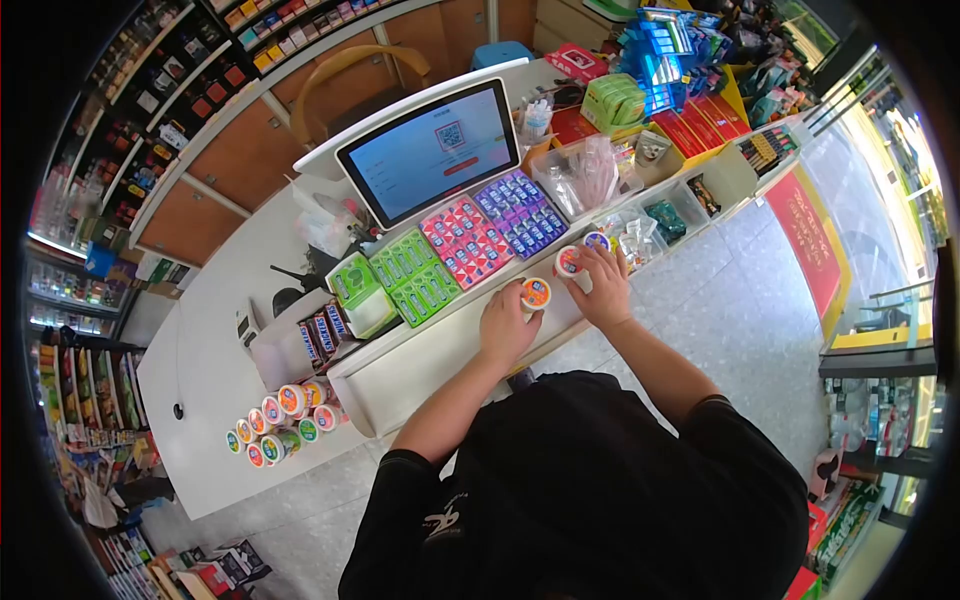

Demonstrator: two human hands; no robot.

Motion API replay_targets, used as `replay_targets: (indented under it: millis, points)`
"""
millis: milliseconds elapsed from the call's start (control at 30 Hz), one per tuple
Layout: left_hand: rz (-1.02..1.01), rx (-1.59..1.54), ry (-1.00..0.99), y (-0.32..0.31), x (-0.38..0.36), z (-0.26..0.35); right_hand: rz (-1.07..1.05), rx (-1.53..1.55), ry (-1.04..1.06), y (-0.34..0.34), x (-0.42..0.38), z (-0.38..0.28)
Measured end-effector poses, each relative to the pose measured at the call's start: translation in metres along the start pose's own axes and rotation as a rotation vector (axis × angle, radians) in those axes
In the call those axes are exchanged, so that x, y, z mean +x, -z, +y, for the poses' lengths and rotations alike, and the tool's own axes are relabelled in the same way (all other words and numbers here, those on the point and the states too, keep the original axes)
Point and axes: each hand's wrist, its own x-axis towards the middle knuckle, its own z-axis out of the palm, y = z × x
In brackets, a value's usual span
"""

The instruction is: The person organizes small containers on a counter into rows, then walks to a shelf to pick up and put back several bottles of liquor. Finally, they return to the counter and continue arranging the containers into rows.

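Observation:
My left hand (508, 326) is closed around a small white round tub with an orange label on its lid (536, 293), held over the long white tray (415, 370) at the counter's front edge. Just to the right, my right hand (602, 288) has its fingers curled over a second small tub with a red-orange lid (568, 261). Beyond those fingers, a purple-lidded tub (597, 241) sits partly hidden. Directly in front of both hands stand rows of pink packs (467, 241) and purple packs (522, 214), with green packs (412, 277) farther left.
Stacked small tubs (268, 424) lie at the counter's left end, near a box of Snickers bars (325, 333). Behind the packs is a screen (430, 150) showing a QR code. Bins with plastic bags (590, 175) and small goods (665, 218) line the right.

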Motion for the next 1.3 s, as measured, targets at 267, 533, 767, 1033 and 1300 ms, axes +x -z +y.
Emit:
replay_targets:
  millis: [267, 533, 767, 1033, 1300]
  points:
    - [-0.029, 0.054, -0.010, -0.018, 0.020, 0.000, 0.000, 0.005, 0.060, -0.013, 0.001, 0.014]
    - [0.013, -0.083, 0.076, -0.022, 0.016, 0.011, -0.020, 0.089, 0.058, -0.016, 0.003, 0.021]
    - [-0.022, -0.255, 0.207, 0.070, -0.087, 0.001, 0.088, 0.145, 0.042, 0.003, -0.007, -0.018]
    - [0.162, -0.359, 0.557, 0.211, -0.251, -0.057, -0.161, 0.615, 0.271, -0.013, -0.042, -0.191]
    - [0.857, 0.158, 0.604, 0.324, -0.331, -0.101, -0.707, 0.655, 0.724, -0.070, -0.054, -0.382]
